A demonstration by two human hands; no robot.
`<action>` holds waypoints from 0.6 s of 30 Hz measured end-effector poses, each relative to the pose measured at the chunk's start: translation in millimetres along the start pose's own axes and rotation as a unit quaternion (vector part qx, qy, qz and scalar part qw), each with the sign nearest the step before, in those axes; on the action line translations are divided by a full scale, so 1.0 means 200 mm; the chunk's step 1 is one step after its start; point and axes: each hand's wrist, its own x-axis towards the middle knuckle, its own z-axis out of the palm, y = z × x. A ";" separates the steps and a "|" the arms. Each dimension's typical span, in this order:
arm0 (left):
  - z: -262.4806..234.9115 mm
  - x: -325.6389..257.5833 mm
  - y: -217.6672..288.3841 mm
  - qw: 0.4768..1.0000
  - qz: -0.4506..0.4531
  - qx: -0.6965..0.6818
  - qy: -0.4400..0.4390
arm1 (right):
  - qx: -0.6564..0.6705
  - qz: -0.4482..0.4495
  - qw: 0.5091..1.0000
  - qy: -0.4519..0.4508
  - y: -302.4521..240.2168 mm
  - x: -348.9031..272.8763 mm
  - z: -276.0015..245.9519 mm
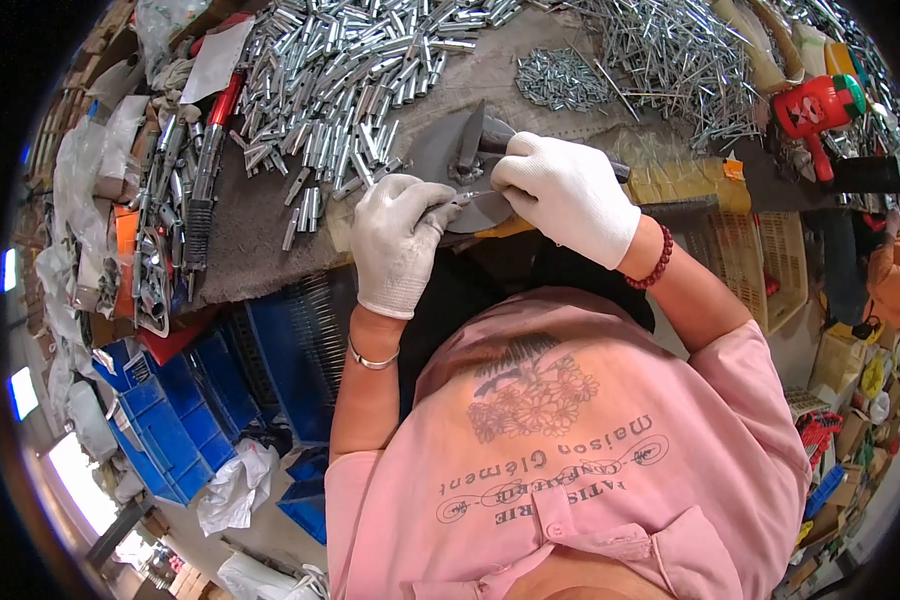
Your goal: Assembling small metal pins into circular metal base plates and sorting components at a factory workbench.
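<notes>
Both my hands wear white knit gloves and meet at the bench's near edge. My left hand [400,240] is closed, thumb and forefinger pinching one end of a small, thin metal piece [478,194]. My right hand [568,192] pinches toward its other end; the fingers hide part of it. Just beyond and beneath them is a dark rounded metal plate [432,150] with a dark upright part. Partly behind my right hand lies a dark tool, its kind hidden. Many short silver metal tubes [320,130] are heaped beyond my left hand.
Small pins [565,80] and long thin rods [670,60] lie in piles farther back. A red-and-green bottle [818,106] stands at the right. Tools crowd the left, near a red-and-black bar [210,170]. Blue bins [170,430] sit below left, a yellowish crate [785,265] below right.
</notes>
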 end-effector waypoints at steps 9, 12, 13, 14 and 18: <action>0.04 -0.03 -0.03 0.999 -0.020 -0.030 0.019 | 0.038 -0.037 0.999 0.007 0.03 0.04 0.02; 0.05 -0.03 -0.05 0.999 -0.006 -0.031 0.013 | 0.053 -0.035 0.998 0.004 0.03 0.05 0.04; 0.04 -0.03 -0.04 0.999 -0.001 -0.036 0.010 | 0.065 -0.041 0.997 0.009 0.03 0.05 0.04; 0.04 -0.03 -0.03 1.000 -0.004 -0.028 0.010 | 0.079 -0.018 0.997 -0.010 0.01 0.05 0.01; 0.01 -0.03 0.00 1.000 -0.005 0.007 -0.001 | 0.127 0.018 0.989 0.076 -0.03 -0.03 0.00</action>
